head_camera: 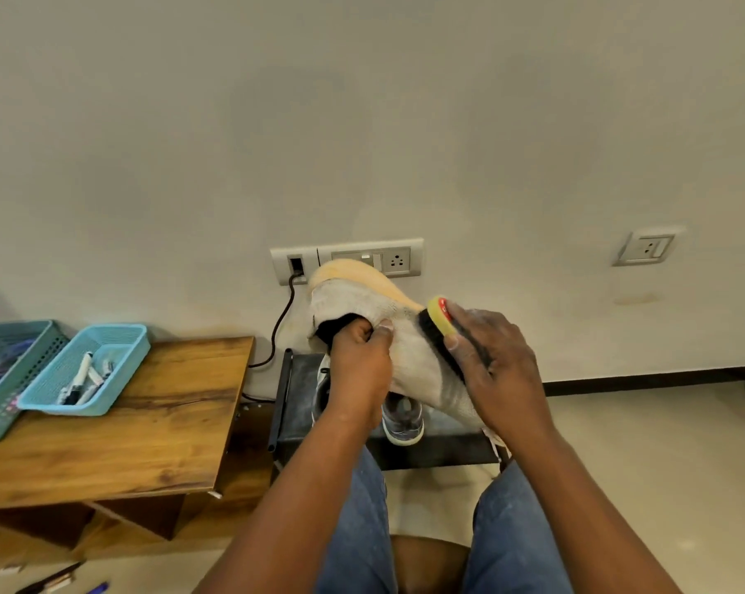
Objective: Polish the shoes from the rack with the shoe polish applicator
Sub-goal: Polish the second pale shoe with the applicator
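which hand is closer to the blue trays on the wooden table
Left. The left hand grips the shoe's opening, on the side toward the blue trays; the right hand holds the applicator farther away, beyond the shoe.

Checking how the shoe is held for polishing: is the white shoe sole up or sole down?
Sole up. The white shoe's tan sole faces the wall; left hand grips its opening, right hand holds the applicator against it.

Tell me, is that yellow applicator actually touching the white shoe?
Touching. The head view shows the applicator, held by the right hand, with its dark underside laid flat against the side of the white shoe, no gap visible.
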